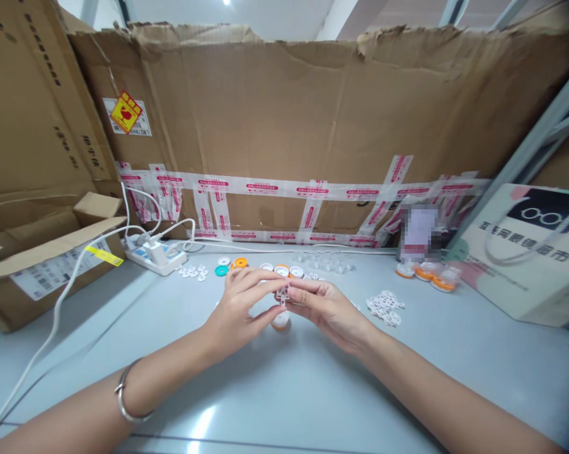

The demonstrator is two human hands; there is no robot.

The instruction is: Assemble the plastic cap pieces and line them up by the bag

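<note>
A small white part [283,292] is pinched between the fingertips of the left hand [241,308] and right hand [326,309], above the orange-and-white disc [280,321] on the worktop [246,397], probably so both sides stay steady.

Past the left hand [239,309], a yellow sticker [126,113] on the big box [265,113] shows a red broken-glass sign; the white label [144,128] says "LM27". Beyond the right hand [329,309], a bag [511,277] says "眼镜超市".
</note>
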